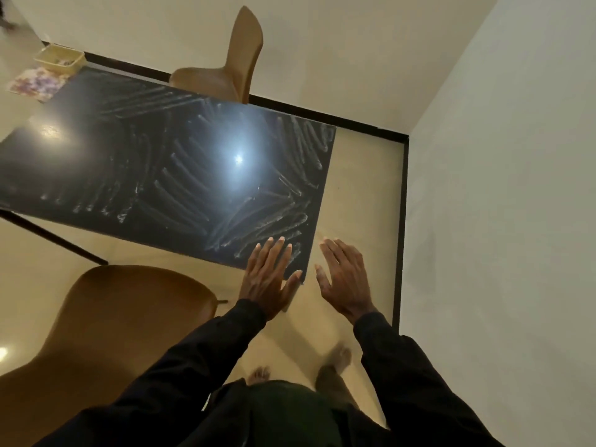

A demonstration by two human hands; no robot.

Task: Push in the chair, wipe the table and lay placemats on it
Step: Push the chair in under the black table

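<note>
The desk [129, 162] has a dark, glossy top. Pale wipe streaks cover most of the top in curved, overlapping bands. A bright light reflection [238, 159] sits near the middle.

Hands:
- The left hand [271, 275] lies flat over the near right corner of the desk, released, with fingers straight and close together. The thumb reaches the corner edge. Whether the palm presses on the top cannot be told.
- The right hand [345, 279] hangs just beside that corner, past the desk's short edge and over the floor [361, 188]. It is released, with fingers spread and holding nothing.
- Both arms wear black sleeves [419, 375].

Chairs:
- One brown chair [129, 317] stands on the near side of the desk, to the person's left and close to the desk edge.
- A second brown chair [232, 69] stands on the far side, with its seat at the desk edge and its back toward the wall [322, 43].

Placemat:
- A floral placemat [38, 83] lies at the far left corner of the desk, well apart from both hands.
- A beige basket [59, 58] sits just behind it, touching or nearly touching its far edge. The contents are too small to identify.

The person's bare feet [338, 356] stand on the pale floor by the desk's short end. A black baseboard [403, 221] runs along the foot of the walls.
</note>
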